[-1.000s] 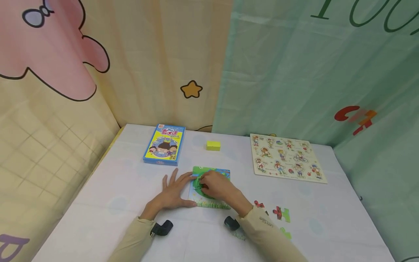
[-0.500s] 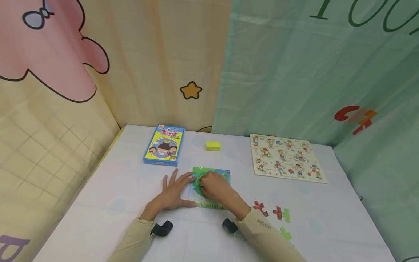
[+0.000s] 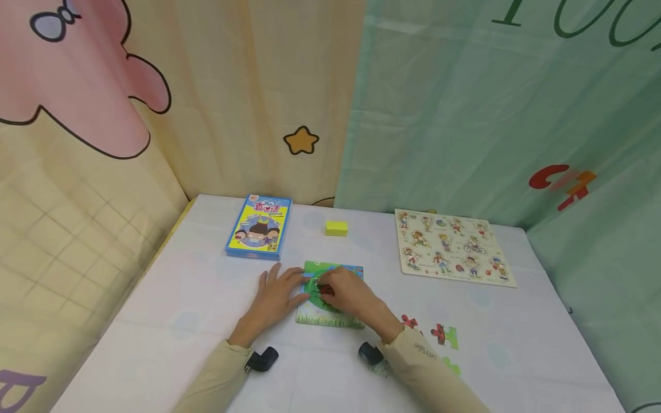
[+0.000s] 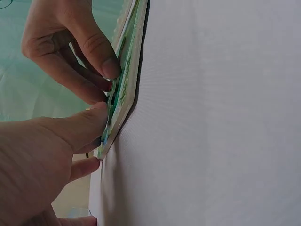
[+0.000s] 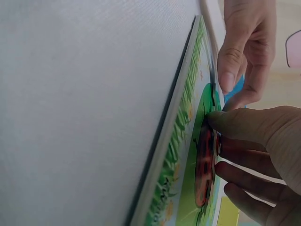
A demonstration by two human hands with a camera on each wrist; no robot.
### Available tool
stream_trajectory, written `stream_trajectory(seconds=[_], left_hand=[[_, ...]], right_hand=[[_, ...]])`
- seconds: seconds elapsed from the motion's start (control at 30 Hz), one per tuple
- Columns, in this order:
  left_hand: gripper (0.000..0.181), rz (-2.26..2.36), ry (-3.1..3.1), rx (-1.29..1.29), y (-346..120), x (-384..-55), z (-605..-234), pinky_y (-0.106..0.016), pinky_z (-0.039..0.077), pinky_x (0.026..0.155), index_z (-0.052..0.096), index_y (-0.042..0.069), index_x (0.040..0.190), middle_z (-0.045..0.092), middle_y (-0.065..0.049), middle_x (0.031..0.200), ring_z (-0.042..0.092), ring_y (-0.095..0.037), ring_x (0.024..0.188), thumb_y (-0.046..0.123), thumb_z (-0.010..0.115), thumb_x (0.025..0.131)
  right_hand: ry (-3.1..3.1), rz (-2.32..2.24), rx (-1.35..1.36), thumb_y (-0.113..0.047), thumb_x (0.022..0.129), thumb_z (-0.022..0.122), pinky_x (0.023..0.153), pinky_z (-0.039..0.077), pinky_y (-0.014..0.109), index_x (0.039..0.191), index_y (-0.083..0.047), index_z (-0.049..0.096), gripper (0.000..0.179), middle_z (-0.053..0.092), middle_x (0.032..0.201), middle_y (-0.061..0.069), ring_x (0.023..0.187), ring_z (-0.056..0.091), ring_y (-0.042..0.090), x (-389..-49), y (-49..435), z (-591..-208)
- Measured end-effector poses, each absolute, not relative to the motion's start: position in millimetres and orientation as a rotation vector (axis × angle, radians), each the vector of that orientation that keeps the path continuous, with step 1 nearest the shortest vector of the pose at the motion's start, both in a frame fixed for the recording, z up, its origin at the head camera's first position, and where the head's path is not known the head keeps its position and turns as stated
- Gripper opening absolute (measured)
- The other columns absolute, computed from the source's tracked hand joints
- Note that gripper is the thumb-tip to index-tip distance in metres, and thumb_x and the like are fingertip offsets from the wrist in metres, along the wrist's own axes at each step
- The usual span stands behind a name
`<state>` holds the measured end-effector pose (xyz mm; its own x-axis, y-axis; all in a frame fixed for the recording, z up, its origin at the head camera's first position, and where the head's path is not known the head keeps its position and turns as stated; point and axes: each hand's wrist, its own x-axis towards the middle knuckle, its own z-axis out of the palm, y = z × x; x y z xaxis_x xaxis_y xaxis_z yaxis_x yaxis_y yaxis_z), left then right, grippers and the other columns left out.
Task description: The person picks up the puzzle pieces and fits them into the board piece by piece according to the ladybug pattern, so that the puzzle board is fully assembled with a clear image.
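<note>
**Left hand and right hand together on the puzzle board**

From the head: the puzzle board flat near the middle of the white tablecloth, with a blue box, a yellow block and a larger picture board farther back. Off to the right, loose puzzle pieces near the right sleeve.

Clearest from the right wrist: a red puzzle section with dark seams inside a green surround, mostly covered by the right hand from above. Right thumb and fingers bent down onto it, set fairly narrow; impossible to tell whether pinching a piece or merely pressing.

Left fingers, from the head, loosely extended and fairly wide. Added by the left wrist: the board's thin edge side-on, left thumb touching its green face, another fingertip against the edge near a corner.
</note>
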<state>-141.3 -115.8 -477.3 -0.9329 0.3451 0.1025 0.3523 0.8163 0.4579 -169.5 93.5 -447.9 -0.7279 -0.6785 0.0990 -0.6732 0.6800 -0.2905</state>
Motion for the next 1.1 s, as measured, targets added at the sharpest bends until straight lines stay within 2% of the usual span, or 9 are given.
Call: stream_trajectory(seconds=[0.07,0.17,0.37,0.6,0.8,1.1], left_hand=[[0.041,-0.74,-2.981,-0.579,-113.9,-143.4,-475.4,-0.076,0.025,0.111,0.065,0.018,0.129,0.055,-0.007,0.146,0.032,-0.051,0.143,0.038,0.071,0.093],[0.039,-0.765,-2.996,-0.592,-112.1,-145.4,-472.9,-0.075,0.023,0.113,0.066,0.017,0.125,0.053,-0.007,0.148,0.034,-0.045,0.145,0.036,0.073,0.092],[0.038,-0.816,-2.993,-0.654,-111.7,-146.4,-468.7,-0.073,0.02,0.116,0.067,0.014,0.123,0.054,-0.005,0.148,0.035,-0.035,0.147,0.031,0.075,0.091],[0.044,-0.812,-2.983,-0.672,-114.0,-145.4,-466.4,-0.068,0.02,0.118,0.068,0.013,0.126,0.058,-0.004,0.144,0.04,-0.032,0.145,0.033,0.077,0.088],[0.045,-0.745,-2.994,-0.65,-114.4,-146.5,-467.9,-0.064,0.027,0.118,0.07,0.012,0.126,0.063,-0.003,0.138,0.046,-0.03,0.141,0.034,0.077,0.088],[0.044,-0.699,-3.002,-0.67,-113.5,-147.9,-467.1,-0.061,0.03,0.118,0.072,0.011,0.124,0.064,-0.002,0.138,0.048,-0.029,0.14,0.035,0.077,0.088]], right_hand=[[2.863,-0.479,-1.16,-0.015,0.09,0.075,0.062,0.044,0.019,0.085,-0.012,0.073,0.006,0.066,0.075,-0.005,0.067,0.052,0.007,-170.3,93.7,-448.4],[2.873,-0.464,-1.144,-0.015,0.089,0.075,0.061,0.041,0.018,0.081,-0.015,0.071,0.01,0.061,0.07,-0.009,0.065,0.047,0.005,-169.9,93.5,-448.5],[2.865,-0.465,-1.163,-0.013,0.089,0.073,0.053,0.031,0.016,0.066,-0.019,0.059,0.028,0.045,0.057,-0.012,0.056,0.039,0.002,-168.7,93.9,-447.4],[2.85,-0.468,-1.21,-0.014,0.089,0.074,0.051,0.03,0.014,0.066,-0.02,0.055,0.03,0.045,0.06,-0.013,0.055,0.038,0.0,-167.7,94.8,-446.4],[2.834,-0.469,-1.218,-0.012,0.091,0.072,0.053,0.029,0.013,0.065,-0.021,0.052,0.033,0.043,0.061,-0.012,0.056,0.037,-0.001,-168.8,93.0,-448.1],[2.865,-0.382,-1.261,-0.013,0.091,0.072,0.056,0.034,0.017,0.067,-0.02,0.054,0.031,0.048,0.062,-0.012,0.058,0.04,0.003,-168.6,93.4,-448.9]])
